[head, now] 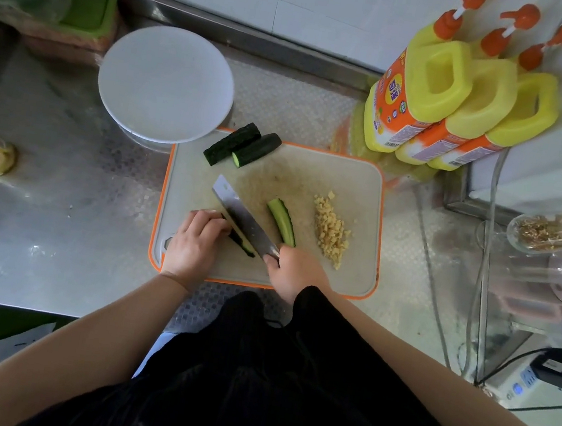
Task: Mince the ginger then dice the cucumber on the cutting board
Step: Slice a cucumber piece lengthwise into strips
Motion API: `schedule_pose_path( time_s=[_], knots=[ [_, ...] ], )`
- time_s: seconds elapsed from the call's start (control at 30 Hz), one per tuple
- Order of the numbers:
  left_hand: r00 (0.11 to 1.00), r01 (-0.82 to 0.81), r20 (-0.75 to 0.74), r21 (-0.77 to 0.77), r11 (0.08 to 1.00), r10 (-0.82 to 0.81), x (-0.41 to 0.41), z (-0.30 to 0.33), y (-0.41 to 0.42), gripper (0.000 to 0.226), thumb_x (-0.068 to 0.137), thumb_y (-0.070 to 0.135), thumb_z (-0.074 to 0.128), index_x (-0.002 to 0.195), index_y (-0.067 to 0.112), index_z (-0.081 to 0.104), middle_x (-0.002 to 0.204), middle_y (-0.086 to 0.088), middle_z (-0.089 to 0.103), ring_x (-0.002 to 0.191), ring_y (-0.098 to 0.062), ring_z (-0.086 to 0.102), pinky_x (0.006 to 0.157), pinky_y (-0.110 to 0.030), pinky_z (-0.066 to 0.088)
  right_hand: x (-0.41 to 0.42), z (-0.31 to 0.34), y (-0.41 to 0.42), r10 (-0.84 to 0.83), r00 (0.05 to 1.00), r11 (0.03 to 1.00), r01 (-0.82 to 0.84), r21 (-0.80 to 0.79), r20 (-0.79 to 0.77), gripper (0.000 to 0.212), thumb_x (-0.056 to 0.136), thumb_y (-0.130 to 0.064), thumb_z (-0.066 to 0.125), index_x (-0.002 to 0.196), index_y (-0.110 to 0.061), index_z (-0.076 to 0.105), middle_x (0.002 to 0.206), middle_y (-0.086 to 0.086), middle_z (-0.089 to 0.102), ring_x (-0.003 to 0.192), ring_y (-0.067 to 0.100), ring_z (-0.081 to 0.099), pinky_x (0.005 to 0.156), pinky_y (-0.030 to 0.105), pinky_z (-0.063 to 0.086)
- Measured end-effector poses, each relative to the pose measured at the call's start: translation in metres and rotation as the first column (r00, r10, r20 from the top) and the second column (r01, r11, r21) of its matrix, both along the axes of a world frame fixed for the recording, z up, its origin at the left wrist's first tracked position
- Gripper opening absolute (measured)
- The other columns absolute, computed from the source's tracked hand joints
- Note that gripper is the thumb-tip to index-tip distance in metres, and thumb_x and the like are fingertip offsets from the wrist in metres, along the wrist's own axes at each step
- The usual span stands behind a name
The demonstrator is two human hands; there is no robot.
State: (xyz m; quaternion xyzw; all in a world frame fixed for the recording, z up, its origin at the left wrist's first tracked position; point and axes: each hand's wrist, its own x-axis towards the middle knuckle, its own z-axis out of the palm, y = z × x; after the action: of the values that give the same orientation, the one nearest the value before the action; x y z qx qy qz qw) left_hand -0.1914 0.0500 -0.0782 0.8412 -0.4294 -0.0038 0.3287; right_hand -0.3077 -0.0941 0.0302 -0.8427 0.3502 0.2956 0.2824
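Observation:
An orange-rimmed cutting board (350, 176) lies on the steel counter. A pile of minced ginger (331, 230) sits on its right side. Two dark cucumber chunks (242, 145) lie at the board's far left corner, and a split cucumber strip (282, 221) lies cut side up in the middle. My right hand (294, 271) grips the handle of a cleaver (240, 219), its blade set lengthwise into another cucumber piece (244, 243). My left hand (195, 242) holds that piece down with curled fingers beside the blade.
A white round lid or plate (166, 84) on a container stands beyond the board's left corner. Three yellow-and-orange pump bottles (461, 97) stand at the back right. A green-lidded box (85, 1) sits back left; cables and a scale (519, 387) lie right.

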Motion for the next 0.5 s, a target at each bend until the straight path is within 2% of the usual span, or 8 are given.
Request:
schedule_pose_path(
  time_s=[0.1,0.23,0.5],
  knots=[
    [0.999,-0.034,-0.027,0.037,0.999,0.035,0.0,0.001,0.0,0.018,0.082,0.003,0.058,0.097,0.004,0.067,0.104,-0.01,0.057,0.099,-0.026,0.048,0.073,-0.039,0.052,-0.002,0.003,0.007,0.058,0.998,0.998,-0.057,-0.024,0.017,0.031,0.102,-0.037,0.037,0.083,-0.013,0.043,0.068,0.001,0.046,0.072,0.026,0.054,0.061,0.033,0.041],
    [0.998,-0.043,-0.049,0.053,0.998,0.046,-0.001,0.003,-0.001,0.025,0.085,0.011,0.047,0.096,0.004,0.068,0.104,-0.011,0.06,0.101,-0.025,0.048,0.07,-0.04,0.054,0.0,0.007,0.01,0.072,0.997,0.997,-0.071,-0.038,0.026,0.029,0.102,-0.034,0.036,0.082,-0.014,0.042,0.067,0.001,0.046,0.069,0.025,0.052,0.06,0.034,0.041],
    [0.998,-0.058,-0.024,0.027,0.998,0.058,0.0,0.0,-0.002,0.024,0.085,0.013,0.048,0.094,0.004,0.068,0.104,-0.006,0.055,0.099,-0.025,0.047,0.065,-0.04,0.054,0.007,0.013,0.01,0.093,0.996,0.995,-0.094,-0.031,-0.012,0.038,0.103,-0.031,0.037,0.067,-0.019,0.033,0.067,0.002,0.047,0.066,0.024,0.05,0.058,0.034,0.04]
  ],
)
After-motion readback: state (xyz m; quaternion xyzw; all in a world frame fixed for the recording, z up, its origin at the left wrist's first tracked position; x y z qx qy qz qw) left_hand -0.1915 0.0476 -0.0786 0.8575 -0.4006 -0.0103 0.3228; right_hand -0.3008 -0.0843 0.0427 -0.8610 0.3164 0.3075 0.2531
